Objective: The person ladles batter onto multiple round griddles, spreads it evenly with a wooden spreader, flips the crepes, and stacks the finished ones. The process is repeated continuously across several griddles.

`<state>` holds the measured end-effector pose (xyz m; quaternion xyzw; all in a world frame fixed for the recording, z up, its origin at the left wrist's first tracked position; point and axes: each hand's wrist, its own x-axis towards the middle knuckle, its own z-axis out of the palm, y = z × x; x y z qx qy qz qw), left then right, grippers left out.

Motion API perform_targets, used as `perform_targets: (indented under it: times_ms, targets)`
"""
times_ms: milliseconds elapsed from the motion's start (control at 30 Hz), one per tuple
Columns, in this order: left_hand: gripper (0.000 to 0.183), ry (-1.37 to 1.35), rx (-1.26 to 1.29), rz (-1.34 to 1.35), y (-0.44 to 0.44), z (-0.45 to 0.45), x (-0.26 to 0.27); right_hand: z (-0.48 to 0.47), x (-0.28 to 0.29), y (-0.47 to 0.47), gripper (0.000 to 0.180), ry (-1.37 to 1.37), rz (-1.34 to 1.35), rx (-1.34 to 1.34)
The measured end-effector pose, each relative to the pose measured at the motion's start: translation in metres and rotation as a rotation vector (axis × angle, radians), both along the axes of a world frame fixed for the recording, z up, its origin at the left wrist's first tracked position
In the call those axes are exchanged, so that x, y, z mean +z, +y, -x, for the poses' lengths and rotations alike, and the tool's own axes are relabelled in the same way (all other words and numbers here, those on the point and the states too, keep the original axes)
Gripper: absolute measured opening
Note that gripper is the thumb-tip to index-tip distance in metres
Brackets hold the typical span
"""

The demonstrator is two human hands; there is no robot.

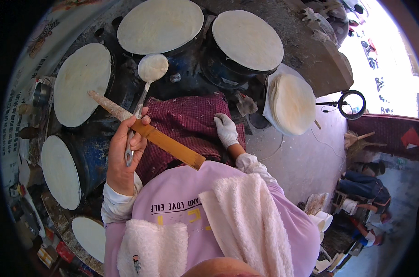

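Note:
My left hand (pixel 127 152), bare, grips a metal ladle (pixel 153 68) coated with pale batter together with a flat wooden scraper (pixel 168 142) whose far end is smeared with batter. That far end overlaps the edge of a round griddle covered by a pale pancake (pixel 83 85); whether it touches is not plain. My right hand (pixel 226 130), in a white knit glove, rests on the dark red checked cloth (pixel 187 116) over my lap and holds nothing visible. To its right lies a stack of thin round pancakes (pixel 292 104) on a pale sheet.
More batter-covered griddles (pixel 161 26) on dark drum stoves curve around my front and left, one (pixel 247 39) at the upper right. A metal pot (pixel 41 94) stands at the far left. A ring light (pixel 352 104) and brooms (pixel 356 141) are at right; people (pixel 365 192) sit beyond.

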<state>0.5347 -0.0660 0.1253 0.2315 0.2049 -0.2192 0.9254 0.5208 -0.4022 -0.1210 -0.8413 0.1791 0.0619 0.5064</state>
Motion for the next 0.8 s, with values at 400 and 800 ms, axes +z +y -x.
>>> perform_targets:
  times_ms: [400,800]
  targets:
    - [0.045,0.015,0.039,-0.13,0.004,-0.052,0.024,-0.263,0.069,-0.046,0.041,-0.338,0.437,-0.004]
    - [0.048,0.057,0.109,-0.184,0.005,-0.091,0.023,-0.455,0.081,0.01,0.072,0.086,1.043,0.12]
